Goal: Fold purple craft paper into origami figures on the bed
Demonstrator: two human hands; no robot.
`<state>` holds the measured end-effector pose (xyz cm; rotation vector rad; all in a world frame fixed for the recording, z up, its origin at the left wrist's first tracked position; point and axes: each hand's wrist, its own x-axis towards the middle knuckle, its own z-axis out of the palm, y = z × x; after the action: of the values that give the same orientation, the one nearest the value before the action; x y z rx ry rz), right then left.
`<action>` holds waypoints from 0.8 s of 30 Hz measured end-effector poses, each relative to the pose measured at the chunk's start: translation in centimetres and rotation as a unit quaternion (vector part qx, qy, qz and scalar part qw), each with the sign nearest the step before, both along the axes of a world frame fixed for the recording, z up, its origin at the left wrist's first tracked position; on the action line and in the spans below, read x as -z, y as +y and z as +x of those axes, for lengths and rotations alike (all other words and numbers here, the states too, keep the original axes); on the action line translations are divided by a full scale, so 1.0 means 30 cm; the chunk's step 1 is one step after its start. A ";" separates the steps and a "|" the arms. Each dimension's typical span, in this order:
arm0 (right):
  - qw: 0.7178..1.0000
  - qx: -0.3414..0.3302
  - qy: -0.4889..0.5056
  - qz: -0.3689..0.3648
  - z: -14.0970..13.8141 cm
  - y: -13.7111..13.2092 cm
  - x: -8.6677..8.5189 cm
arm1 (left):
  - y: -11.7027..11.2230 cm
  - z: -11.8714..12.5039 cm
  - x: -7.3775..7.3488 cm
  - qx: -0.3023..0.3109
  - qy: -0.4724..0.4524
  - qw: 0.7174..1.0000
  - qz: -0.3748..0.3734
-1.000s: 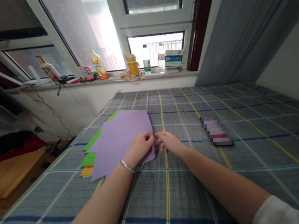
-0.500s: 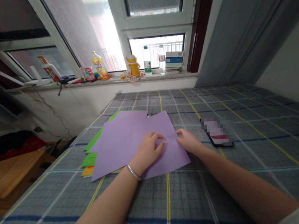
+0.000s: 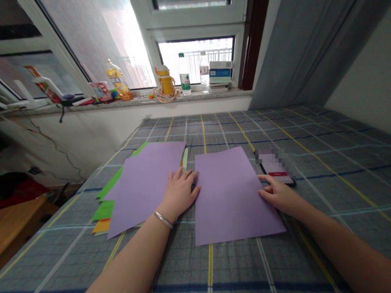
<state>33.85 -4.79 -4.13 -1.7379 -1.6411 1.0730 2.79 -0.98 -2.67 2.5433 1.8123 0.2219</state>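
Note:
A sheet of purple paper (image 3: pixel 231 197) lies on the plaid bedspread in front of me. My right hand (image 3: pixel 276 192) has its fingers closed at the sheet's right edge, pinching it. To the left is a pile of coloured paper (image 3: pixel 141 184), with purple on top and green and orange edges sticking out beneath. My left hand (image 3: pixel 181 191) lies spread across the right side of that pile, its fingertips close to the left edge of the separate sheet. A silver bangle (image 3: pixel 163 219) circles my left wrist.
A phone (image 3: pixel 278 168) lies just beyond my right hand. On the windowsill (image 3: pixel 140 99) stand a yellow cup (image 3: pixel 166 84), plastic bottles (image 3: pixel 184 77) and stacked boxes (image 3: pixel 220 73). A wooden bench (image 3: pixel 16 226) is at the left beside the bed.
My right hand has drawn the purple sheet rightward off the pile, so a gap now shows between them. My left hand has shifted left from that sheet onto the pile.

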 end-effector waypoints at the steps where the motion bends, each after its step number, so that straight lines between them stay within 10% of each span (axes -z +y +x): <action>1: 1.000 -0.006 -0.002 0.008 -0.002 -0.004 -0.002 | -0.003 -0.001 0.002 0.015 0.005 1.000 -0.004; 24: 0.911 -0.209 -0.193 0.300 0.074 -0.011 -0.009 | 0.000 -0.081 -0.023 0.175 -0.028 0.982 -0.062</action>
<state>36.06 -5.11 -3.86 -1.2559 -2.3519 0.3011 0.36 -0.99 -1.97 2.6766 1.2856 0.1651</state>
